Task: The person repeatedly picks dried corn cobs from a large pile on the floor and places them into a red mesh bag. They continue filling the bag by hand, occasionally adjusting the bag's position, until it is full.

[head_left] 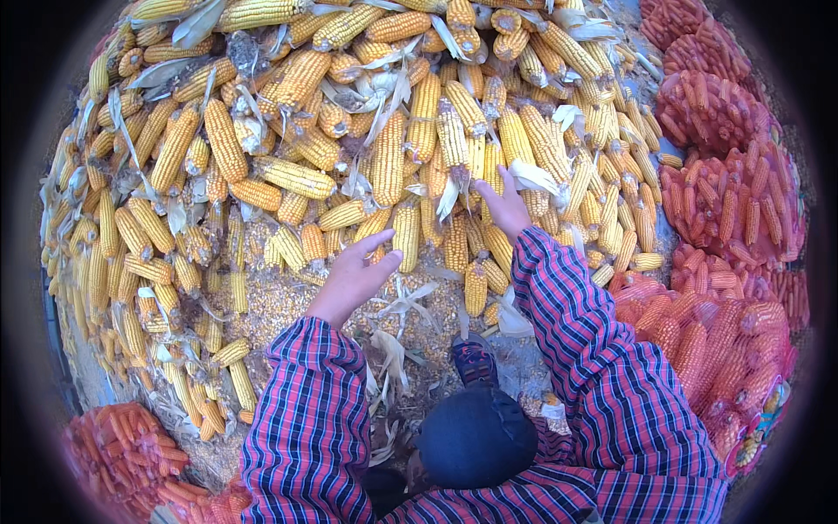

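Note:
A big heap of yellow corn cobs with pale husk scraps fills the ground in front of me. My left hand hovers open, palm up, just below a short cob at the heap's near edge, holding nothing. My right hand reaches further into the heap, fingers spread and resting on the cobs near a cob with a white husk; it grips nothing that I can see. Both sleeves are red and blue plaid.
Red mesh sacks full of cobs line the right side, and more lie at the lower left. Loose kernels and husks cover the ground by my hands. My dark knee and a shoe sit below.

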Motion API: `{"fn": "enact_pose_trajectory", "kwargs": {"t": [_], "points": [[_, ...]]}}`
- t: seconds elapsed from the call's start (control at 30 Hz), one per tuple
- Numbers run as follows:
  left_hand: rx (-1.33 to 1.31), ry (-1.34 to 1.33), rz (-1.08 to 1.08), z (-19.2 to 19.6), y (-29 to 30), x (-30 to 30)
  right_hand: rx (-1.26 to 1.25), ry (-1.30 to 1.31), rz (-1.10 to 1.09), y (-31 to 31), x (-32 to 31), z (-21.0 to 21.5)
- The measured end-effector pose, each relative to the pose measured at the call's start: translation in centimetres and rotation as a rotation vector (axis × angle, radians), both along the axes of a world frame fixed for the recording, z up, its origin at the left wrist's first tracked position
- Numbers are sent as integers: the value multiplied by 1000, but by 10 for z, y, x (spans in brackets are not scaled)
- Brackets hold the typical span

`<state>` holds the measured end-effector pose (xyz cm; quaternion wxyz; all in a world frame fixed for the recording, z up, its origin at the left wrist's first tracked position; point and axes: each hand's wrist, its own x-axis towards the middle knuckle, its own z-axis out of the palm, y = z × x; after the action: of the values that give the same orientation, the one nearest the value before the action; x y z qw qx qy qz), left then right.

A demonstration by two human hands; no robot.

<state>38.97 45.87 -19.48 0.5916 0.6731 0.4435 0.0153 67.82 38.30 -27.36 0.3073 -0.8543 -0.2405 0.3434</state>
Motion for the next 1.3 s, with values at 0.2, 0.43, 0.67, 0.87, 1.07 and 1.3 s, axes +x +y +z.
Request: {"fn": "enact_pose_trajectory", "kwargs": {"t": [0.2, 0.43, 0.67, 0.87, 1.07, 1.3], "points": [[2, -129, -37, -50, 37, 95, 108, -128, 94, 24, 8, -16], [-331, -203, 326, -88, 58, 171, 125, 106, 69, 47, 27, 4], [-75, -238, 397, -112, 43, 177, 238, 158, 95, 21, 19, -15], [-23, -162, 241, -102, 17, 145, 215, 36, 78, -21, -11, -29], [-69, -187, 265, -102, 21, 149, 491, 418, -30, -13, 10, -34], [-184, -145, 140, -85, 26, 143, 515, 532, -38, -18, 11, -34]]}}
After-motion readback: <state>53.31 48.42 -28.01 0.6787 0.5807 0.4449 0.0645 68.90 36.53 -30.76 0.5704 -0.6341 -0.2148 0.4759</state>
